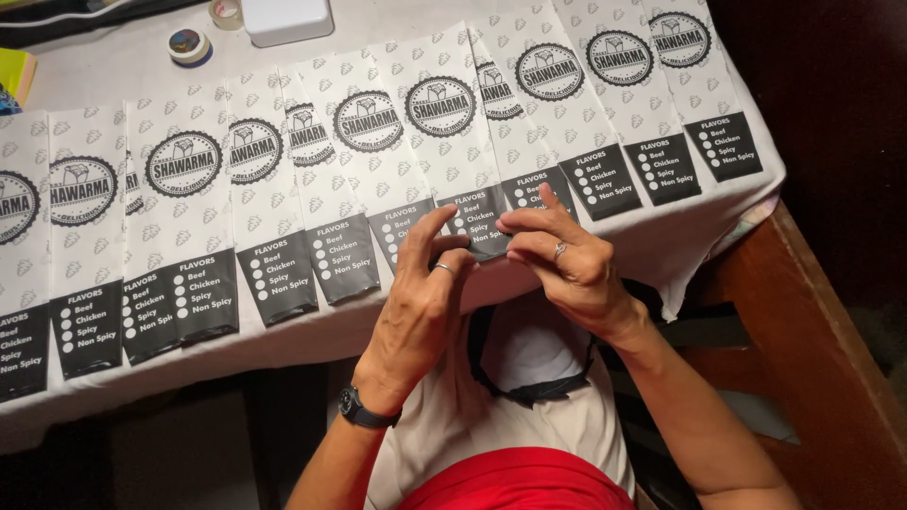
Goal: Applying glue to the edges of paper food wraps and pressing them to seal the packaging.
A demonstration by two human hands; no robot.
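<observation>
A row of several long white paper sleeves (378,151) with round black emblems and black printed bottom panels lies overlapping across a white-covered table (699,227). My left hand (420,302), with a ring and a dark wristwatch, has its fingers raised at the black bottom end of one sleeve (477,222) near the table's front edge. My right hand (567,260), also ringed, pinches that same bottom end with fingertips and thumb. Both hands meet at this sleeve's lower edge.
A white box (286,19), a roll of clear tape (225,12) and a small round tin (189,44) sit at the table's back. A yellow object (14,71) lies far left. A brown wooden edge (812,359) runs along the right.
</observation>
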